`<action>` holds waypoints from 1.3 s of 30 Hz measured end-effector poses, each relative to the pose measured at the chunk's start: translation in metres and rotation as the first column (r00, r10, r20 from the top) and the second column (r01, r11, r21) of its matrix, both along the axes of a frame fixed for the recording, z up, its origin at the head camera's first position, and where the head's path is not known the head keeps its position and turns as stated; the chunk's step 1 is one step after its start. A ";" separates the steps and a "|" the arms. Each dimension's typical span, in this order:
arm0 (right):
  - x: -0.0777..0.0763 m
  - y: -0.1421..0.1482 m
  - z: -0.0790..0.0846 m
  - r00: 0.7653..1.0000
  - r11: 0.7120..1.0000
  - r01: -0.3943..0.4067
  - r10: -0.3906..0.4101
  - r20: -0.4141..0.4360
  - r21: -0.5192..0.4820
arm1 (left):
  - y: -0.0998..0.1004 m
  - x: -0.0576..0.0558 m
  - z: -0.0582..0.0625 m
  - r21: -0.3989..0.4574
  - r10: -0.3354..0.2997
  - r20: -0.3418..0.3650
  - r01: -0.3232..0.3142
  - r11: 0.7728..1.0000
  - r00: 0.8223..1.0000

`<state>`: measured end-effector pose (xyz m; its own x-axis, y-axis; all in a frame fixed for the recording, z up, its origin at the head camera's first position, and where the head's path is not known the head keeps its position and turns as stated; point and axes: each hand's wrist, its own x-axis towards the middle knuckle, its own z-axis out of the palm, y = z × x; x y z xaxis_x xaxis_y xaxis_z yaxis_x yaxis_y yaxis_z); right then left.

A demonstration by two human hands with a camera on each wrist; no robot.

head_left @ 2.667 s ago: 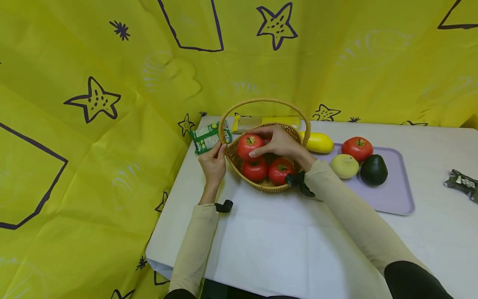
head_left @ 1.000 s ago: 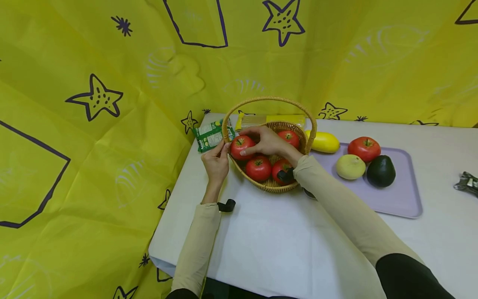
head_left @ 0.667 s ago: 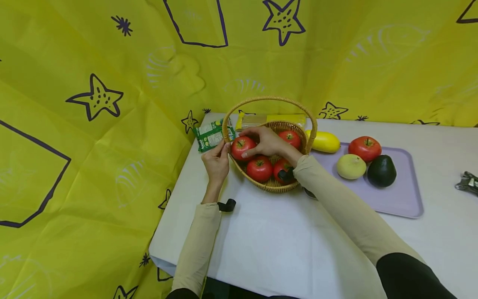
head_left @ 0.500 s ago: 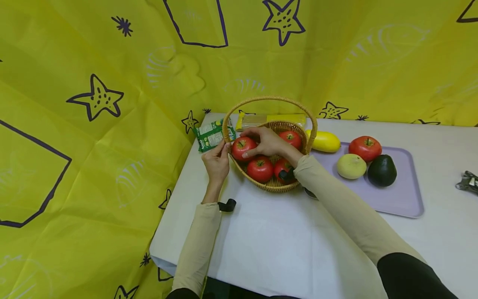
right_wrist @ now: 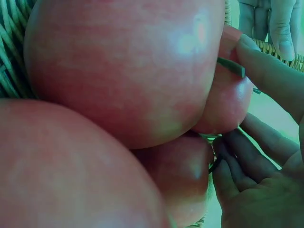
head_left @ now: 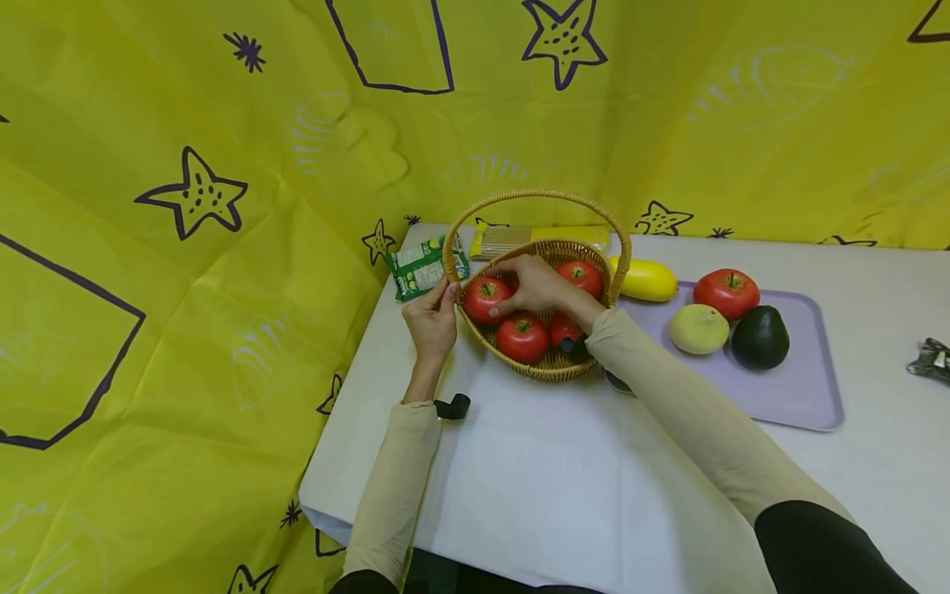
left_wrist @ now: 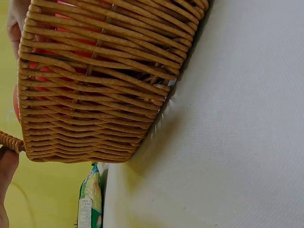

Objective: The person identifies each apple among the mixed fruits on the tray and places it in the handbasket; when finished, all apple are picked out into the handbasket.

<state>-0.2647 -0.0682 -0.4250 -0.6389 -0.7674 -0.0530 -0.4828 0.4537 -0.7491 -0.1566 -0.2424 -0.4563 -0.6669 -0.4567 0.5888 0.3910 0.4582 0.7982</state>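
Observation:
A wicker basket (head_left: 545,374) with a tall arched handle holds several red apples. My left hand (head_left: 432,330) pinches the foot of the handle at the basket's left rim; in the left wrist view its fingertips (left_wrist: 6,166) show there. Inside the basket, my right hand (head_left: 540,285) grips the leftmost apple (head_left: 484,300), thumb on the near side and fingers behind it. Beside that one sit a front apple (head_left: 523,337), a back-right apple (head_left: 580,277) and another partly hidden by the right wrist's black camera. In the right wrist view, the thumb (right_wrist: 270,76) touches the gripped apple (right_wrist: 228,102).
Behind the basket lie a green packet (head_left: 419,268) and a yellow pack of noodles (head_left: 512,239). A yellow oblong fruit (head_left: 649,281) is at its right. The lilac tray (head_left: 794,388) bears a tomato (head_left: 726,294), a pale yellow fruit (head_left: 699,329) and an avocado (head_left: 760,337).
The right hand has brought its apple from higher above the others down to the basket's left side, then shifted it slightly right and lower. The left hand stays on the handle.

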 end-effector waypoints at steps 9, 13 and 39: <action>0.002 0.014 0.002 1.000 1.000 0.000 -0.001 -0.029 -0.006 | -0.007 -0.011 -0.022 -0.012 0.008 0.021 -0.008 1.000 1.000; 0.008 0.029 0.008 1.000 0.998 0.019 -0.018 0.011 -0.065 | -0.009 -0.011 -0.025 -0.006 -0.013 0.013 0.013 1.000 1.000; 0.043 0.189 0.050 0.973 0.933 0.204 -0.160 0.167 -0.297 | 0.007 0.004 0.005 -0.002 0.011 -0.006 -0.011 1.000 1.000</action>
